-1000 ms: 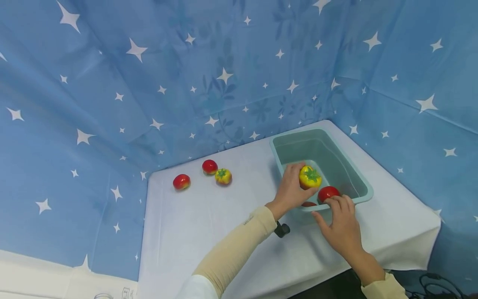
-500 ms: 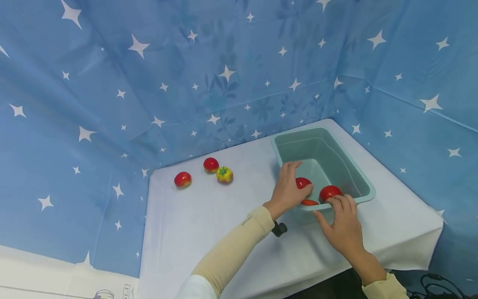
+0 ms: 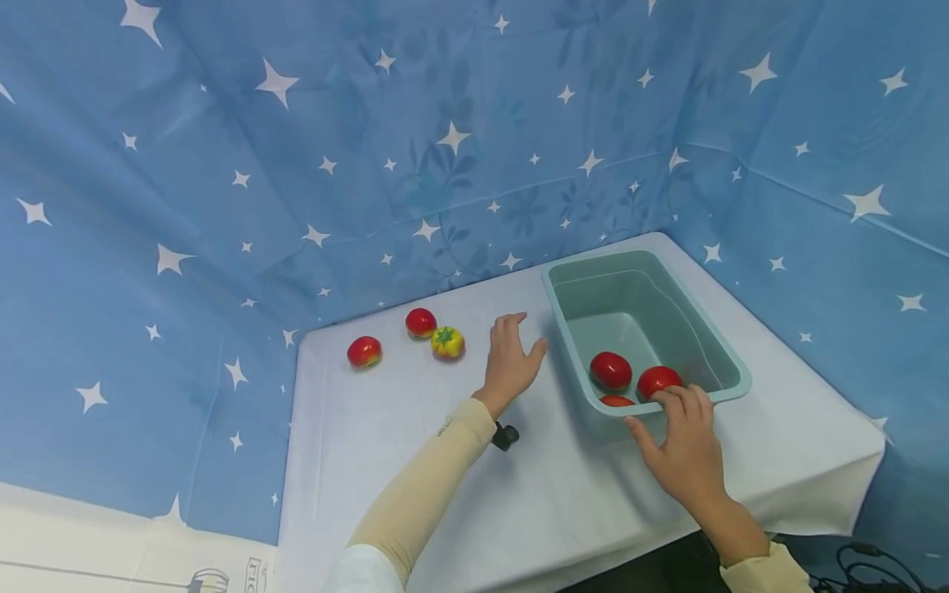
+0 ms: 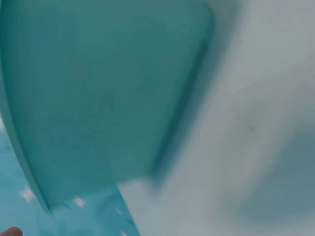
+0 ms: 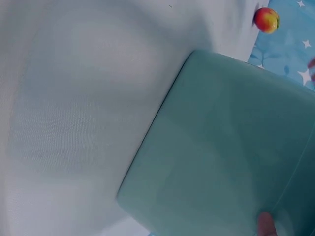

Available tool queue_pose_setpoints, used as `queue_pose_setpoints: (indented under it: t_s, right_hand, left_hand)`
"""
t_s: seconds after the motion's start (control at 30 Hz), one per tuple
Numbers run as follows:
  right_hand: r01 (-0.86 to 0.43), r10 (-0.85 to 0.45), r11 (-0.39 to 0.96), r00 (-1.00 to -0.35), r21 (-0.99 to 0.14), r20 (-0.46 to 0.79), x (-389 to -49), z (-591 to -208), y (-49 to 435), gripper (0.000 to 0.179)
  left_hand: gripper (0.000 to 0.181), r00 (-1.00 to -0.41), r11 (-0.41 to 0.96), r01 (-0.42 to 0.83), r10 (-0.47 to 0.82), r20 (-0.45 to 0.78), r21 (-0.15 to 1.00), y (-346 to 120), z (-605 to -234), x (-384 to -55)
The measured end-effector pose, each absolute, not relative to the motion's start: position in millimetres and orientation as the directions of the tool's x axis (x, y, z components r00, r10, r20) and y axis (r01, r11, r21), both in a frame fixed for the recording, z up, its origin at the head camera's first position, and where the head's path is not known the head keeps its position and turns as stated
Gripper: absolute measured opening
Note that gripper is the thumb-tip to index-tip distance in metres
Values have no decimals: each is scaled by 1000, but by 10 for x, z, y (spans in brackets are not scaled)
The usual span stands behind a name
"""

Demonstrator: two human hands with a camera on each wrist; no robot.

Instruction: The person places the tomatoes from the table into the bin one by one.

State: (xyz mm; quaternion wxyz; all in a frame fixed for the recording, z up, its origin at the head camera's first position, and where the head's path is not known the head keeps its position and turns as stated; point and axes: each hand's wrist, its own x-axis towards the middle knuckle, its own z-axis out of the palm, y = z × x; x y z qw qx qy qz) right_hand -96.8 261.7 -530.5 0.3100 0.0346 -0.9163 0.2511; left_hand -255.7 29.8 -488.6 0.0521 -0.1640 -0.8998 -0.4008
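A pale green plastic bin [image 3: 563, 325] stands on the right of the table, with three red tomatoes inside. One tomato [image 3: 611, 371] lies left of a second tomato [image 3: 658, 382]; a third tomato [image 3: 617, 401] is partly hidden by the near wall. My right hand [image 3: 685, 449] grips the near rim, fingers over it and thumb [image 5: 266, 225] outside. Left of the bin, my left hand [image 3: 511, 362] is over the table, holding nothing, fingers and thumb spread apart. Beyond it sit a yellow-topped tomato [image 3: 448, 343] with a green calyx and two red ones [image 3: 421, 323].
A white cloth [image 3: 415, 445] covers the table. Blue curtains with white stars [image 3: 356, 165] hang close behind and to the right. A black wrist camera [image 3: 506, 436] sits under my left wrist. Black cables [image 3: 875, 560] lie beyond the front right corner.
My left hand has let go of a tomato inside the bin, then come out over the rim and moved left. My right hand has stayed at the rim.
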Motion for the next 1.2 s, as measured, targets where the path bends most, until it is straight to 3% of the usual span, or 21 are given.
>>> queue_pose_setpoints:
  t_s: [0.27,0.53,0.93,1.2]
  right_hand:
    - [-214,103,868,-805,-448,584,-963,-5292,2640,53]
    - [-214,103,869,-803,-446,586,-959,-5280,2646,53]
    - [-219,90,872,-807,-437,583,-946,-5276,2620,54]
    - [-218,90,875,-805,-433,587,-935,-5285,2638,53]
  left_hand:
    - [55,-988,740,152,109,107,655,-195,-5170,-2918]
    - [56,-996,773,37,-24,88,633,-562,-5344,-3156]
    - [70,-999,830,-29,-41,10,557,-803,-5568,-3264]
    - [56,-1000,837,-8,-15,8,547,-786,-5640,-3257]
